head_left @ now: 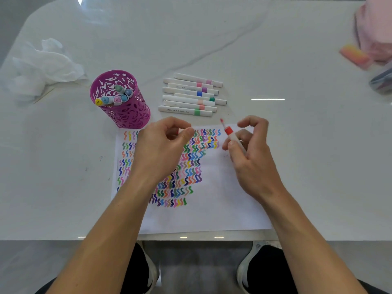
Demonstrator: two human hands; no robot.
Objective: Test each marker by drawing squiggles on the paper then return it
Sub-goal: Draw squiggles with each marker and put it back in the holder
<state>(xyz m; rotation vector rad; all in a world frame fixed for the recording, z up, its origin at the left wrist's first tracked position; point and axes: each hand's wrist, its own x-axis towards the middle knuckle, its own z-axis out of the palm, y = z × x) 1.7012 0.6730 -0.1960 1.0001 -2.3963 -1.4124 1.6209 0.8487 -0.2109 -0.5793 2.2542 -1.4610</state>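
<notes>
Odds and ends around a pale, marble-veined desk [275,60]

A crumpled white sheet of tissue or plastic [42,64] lay at the far left. At the far right corner a pink cloth [375,28] was bunched up, with an orange-pink block [355,56] just beside it and a clear bag of dark items [382,81] nearer the edge. A few ink specks [101,158] dotted the left side. Below the near edge, two white-soled shoes [152,270] stood on a grey floor [201,268].
</notes>
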